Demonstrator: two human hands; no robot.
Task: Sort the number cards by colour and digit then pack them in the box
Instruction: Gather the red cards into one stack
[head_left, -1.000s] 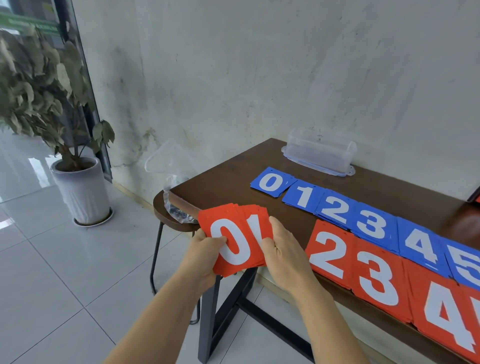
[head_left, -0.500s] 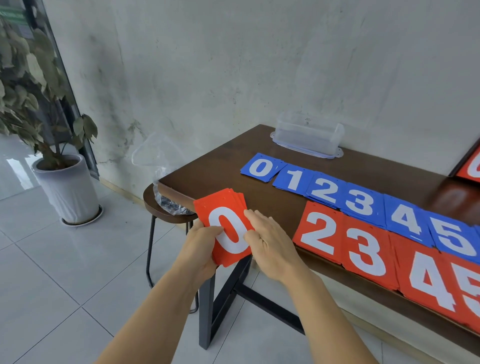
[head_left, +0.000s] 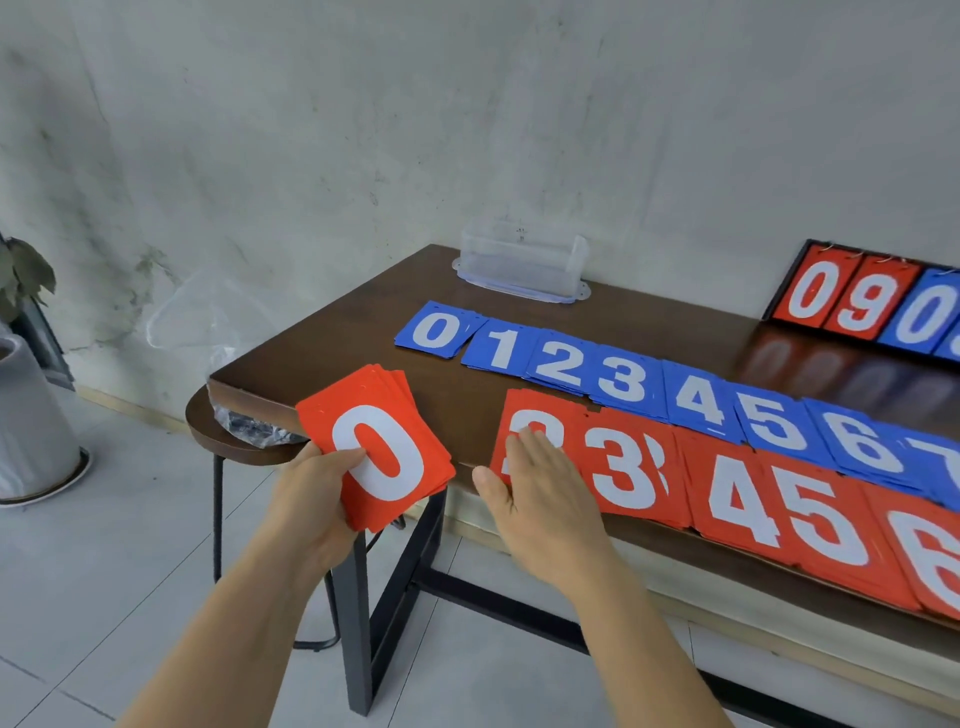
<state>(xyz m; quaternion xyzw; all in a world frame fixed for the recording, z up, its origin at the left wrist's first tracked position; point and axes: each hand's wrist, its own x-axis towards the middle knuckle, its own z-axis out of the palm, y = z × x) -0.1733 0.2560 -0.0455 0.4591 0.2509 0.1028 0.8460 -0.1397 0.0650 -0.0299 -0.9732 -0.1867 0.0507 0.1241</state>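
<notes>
Gripping a stack of red number cards topped by a white 0 (head_left: 379, 457), the left hand (head_left: 311, 499) holds it over the dark wooden table's (head_left: 363, 332) front-left corner. The right hand (head_left: 540, 483) rests flat, fingers straight, on the red 2 pile (head_left: 569, 418) at the front edge. A clear plastic box (head_left: 522, 260) stands at the back edge.

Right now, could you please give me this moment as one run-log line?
left hand: grips red 0 stack | right hand: flat on red 2 pile | blue row: laid out | box: behind it

Blue cards (head_left: 623, 374) read 0 to 7; red cards (head_left: 743, 499) 3 to 6; red stack (head_left: 376, 452) 0; scoreboard (head_left: 862, 306) 0, 9, 0.
</notes>
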